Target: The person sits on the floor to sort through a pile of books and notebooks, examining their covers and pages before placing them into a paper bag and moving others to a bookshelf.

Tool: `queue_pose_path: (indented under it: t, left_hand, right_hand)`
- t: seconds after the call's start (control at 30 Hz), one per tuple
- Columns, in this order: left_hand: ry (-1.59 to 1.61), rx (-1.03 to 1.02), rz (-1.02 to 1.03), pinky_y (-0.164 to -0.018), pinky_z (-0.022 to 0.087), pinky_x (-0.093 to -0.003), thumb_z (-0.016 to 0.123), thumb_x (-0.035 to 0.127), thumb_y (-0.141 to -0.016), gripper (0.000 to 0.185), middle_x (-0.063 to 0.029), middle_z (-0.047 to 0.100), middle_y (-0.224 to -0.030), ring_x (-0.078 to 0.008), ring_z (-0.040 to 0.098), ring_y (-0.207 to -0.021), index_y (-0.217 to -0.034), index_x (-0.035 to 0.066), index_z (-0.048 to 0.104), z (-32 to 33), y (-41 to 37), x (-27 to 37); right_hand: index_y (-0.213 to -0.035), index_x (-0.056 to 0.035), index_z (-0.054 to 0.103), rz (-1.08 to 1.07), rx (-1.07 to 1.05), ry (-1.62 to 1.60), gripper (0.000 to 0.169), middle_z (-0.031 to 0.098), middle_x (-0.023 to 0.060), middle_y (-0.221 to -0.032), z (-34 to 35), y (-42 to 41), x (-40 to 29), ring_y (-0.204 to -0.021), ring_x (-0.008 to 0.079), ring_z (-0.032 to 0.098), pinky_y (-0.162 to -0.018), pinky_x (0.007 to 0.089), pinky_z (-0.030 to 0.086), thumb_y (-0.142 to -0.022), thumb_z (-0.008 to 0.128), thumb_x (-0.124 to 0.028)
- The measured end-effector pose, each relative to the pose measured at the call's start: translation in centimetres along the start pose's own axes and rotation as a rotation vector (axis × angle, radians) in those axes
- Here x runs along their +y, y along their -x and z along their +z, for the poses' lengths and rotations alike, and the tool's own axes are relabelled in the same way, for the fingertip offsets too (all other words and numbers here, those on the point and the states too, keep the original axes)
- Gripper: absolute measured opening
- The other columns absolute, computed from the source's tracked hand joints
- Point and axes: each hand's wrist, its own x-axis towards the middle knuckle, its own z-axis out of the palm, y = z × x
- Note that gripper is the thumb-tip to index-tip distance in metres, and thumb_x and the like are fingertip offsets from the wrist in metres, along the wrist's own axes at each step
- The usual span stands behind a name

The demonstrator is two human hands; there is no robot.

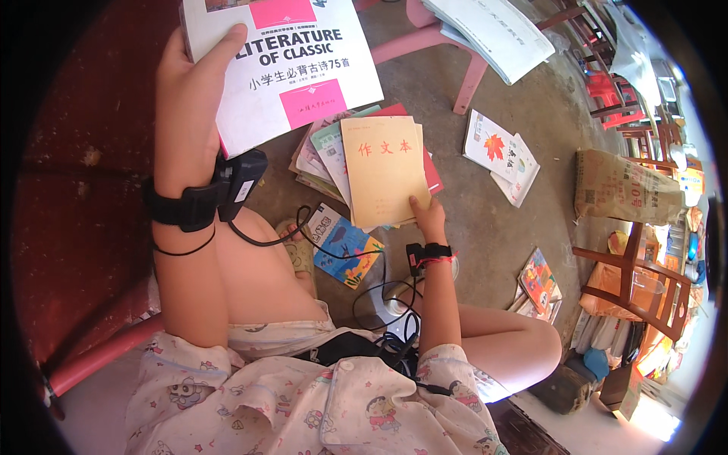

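Note:
My left hand grips a white paperback book with pink blocks and printed writing on its cover, thumb on top and fingers beneath. In my right hand is the lower right corner of a tan exercise book with red writing; another sheet or booklet shows along its edge. Behind and below it spreads a pile of books and booklets, one with a red cover. A blue illustrated book lies on the floor by my foot.
A pink stool bears white papers. Books with a maple-leaf cover and a colourful cover lie on the floor at right. Beyond stand a printed sack and a wooden chair. Black cables loop across my lap.

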Motion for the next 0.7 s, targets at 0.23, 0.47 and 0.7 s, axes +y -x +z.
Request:
queue_pose_path:
  t: [0.23,0.47,0.7]
  left_hand:
    - [-0.004,0.007,-0.006,-0.070,0.049,-0.0243,0.063,0.012,-0.084,0.034,-0.0079,0.061,-0.098,-0.0126,0.061,-0.084,-0.113,-0.001,0.051,-0.2,0.1,0.1]
    - [-0.061,0.014,-0.003,-0.068,0.049,-0.0241,0.063,0.014,-0.084,0.034,-0.0076,0.061,-0.097,-0.0123,0.061,-0.082,-0.113,-0.001,0.051,0.0,0.2,0.8]
    - [-0.058,-0.008,-0.040,-0.067,0.049,-0.0245,0.063,0.011,-0.083,0.032,-0.0083,0.062,-0.096,-0.0123,0.061,-0.080,-0.110,-0.001,0.051,0.5,-0.1,-0.4]
  right_hand:
    - [-0.090,-0.0068,0.060,-0.117,0.047,-0.458,0.028,0.057,-0.0001,-0.063,-7.0,1.7,-2.9,-0.047,0.0073,0.051,-0.039,0.0208,0.038,-0.092,0.050,-0.033]
    - [-0.129,-0.0011,0.035,0.019,0.115,-0.750,0.060,0.055,0.0208,-0.115,-9.9,-3.3,-0.8,-0.096,0.0316,0.060,-0.080,0.0385,0.047,-0.094,0.034,-0.049]
    - [-0.114,-0.0003,0.043,0.211,-0.009,-0.138,0.047,0.060,0.0111,-0.090,0.0,-10.3,5.8,-0.075,0.0197,0.058,-0.060,0.0341,0.046,-0.087,0.056,-0.037]
